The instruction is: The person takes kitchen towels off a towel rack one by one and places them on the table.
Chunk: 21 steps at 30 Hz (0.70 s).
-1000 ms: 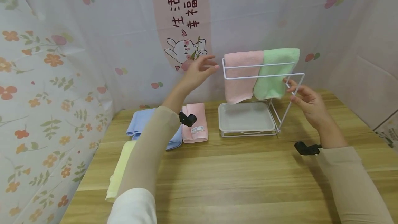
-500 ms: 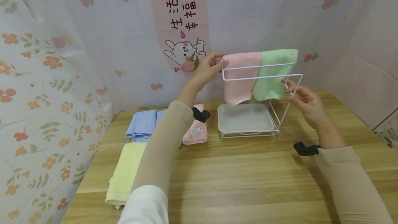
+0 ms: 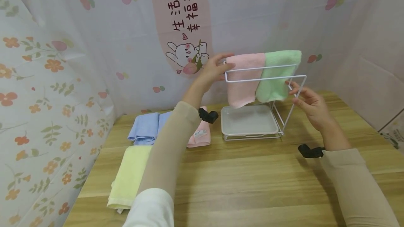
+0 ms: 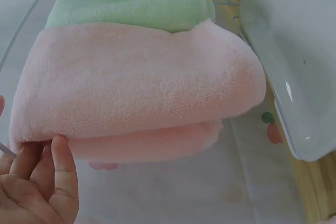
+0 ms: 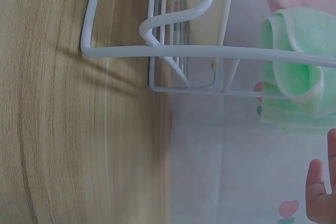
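A white wire rack (image 3: 268, 78) stands at the back right, with a pink towel (image 3: 241, 92) and a green towel (image 3: 274, 83) draped side by side over its back rail. At the rack's left end my left hand (image 3: 214, 69) pinches the outer edge of the pink towel, thumb in front. The left wrist view shows its fingers (image 4: 64, 166) tucked against the towel's lower edge. My right hand (image 3: 312, 106) holds the rack's right side frame, thumb by the front post and fingertips behind. Below the towels, a pale grey tray (image 3: 249, 120) sits in the rack's base.
Left on the wooden table (image 3: 236, 178) lie a folded blue towel (image 3: 143, 125), a yellow towel (image 3: 129, 178) and another pink towel (image 3: 202, 137) with a label. My left forearm partly covers them. A printed cloth backdrop (image 3: 132, 45) rises behind the table.
My left hand has moved right, from beside the rack onto the pink towel's outer edge. The right hand has kept its place on the frame.
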Each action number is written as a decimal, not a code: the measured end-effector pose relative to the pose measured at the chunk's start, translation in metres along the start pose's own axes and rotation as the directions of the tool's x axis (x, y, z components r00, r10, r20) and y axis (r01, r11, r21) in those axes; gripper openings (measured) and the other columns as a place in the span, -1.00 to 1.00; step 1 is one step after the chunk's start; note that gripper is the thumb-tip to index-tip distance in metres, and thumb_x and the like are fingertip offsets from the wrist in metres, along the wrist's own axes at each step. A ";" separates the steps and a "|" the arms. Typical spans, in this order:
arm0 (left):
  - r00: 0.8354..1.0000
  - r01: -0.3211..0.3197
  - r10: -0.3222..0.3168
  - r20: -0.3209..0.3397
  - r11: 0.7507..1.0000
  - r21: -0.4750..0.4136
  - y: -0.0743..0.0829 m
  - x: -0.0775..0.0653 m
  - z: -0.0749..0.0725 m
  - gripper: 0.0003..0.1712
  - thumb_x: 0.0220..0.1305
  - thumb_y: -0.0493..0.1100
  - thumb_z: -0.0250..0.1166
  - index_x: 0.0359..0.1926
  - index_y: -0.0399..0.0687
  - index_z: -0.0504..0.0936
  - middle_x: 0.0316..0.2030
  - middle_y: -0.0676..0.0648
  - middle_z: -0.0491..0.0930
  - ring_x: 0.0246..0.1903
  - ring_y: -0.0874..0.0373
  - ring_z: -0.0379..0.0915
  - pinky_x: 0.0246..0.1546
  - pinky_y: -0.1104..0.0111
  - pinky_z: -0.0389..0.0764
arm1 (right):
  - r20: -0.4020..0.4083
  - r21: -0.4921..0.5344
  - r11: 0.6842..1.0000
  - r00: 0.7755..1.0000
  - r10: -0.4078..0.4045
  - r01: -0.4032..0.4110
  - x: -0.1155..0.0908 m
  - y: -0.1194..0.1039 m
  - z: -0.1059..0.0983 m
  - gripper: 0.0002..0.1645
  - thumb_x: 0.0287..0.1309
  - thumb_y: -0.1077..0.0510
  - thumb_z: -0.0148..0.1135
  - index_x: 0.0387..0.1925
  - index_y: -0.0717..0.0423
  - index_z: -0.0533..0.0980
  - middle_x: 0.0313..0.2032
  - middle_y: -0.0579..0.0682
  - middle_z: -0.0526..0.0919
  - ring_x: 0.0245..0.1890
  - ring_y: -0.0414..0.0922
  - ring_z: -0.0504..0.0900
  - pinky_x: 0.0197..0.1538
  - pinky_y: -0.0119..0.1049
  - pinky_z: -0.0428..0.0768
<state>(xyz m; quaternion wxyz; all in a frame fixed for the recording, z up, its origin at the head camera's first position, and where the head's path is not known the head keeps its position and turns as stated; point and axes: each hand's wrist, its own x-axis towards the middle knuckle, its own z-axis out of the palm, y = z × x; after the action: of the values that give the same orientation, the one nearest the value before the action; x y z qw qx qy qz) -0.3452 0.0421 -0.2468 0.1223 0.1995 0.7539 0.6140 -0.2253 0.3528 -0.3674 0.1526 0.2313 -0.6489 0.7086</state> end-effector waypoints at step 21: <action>0.995 -0.066 0.052 -0.084 0.983 -0.170 0.009 0.007 0.012 -0.37 0.20 -0.54 0.26 0.22 0.07 0.60 0.14 -0.01 0.62 -0.07 0.21 0.51 -0.06 0.41 0.61 | -0.010 0.007 1.000 1.000 -0.014 0.014 0.000 0.003 0.000 -0.78 0.33 0.49 0.02 -0.10 0.34 0.54 0.30 -0.12 0.54 0.48 -0.27 0.22 0.24 -0.46 0.32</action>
<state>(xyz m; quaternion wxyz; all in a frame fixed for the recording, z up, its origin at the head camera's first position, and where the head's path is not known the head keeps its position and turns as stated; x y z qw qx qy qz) -0.3451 0.0570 -0.2406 0.0908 0.1857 0.6960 0.6877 -0.2272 0.3526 -0.3699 0.1600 0.2327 -0.6441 0.7109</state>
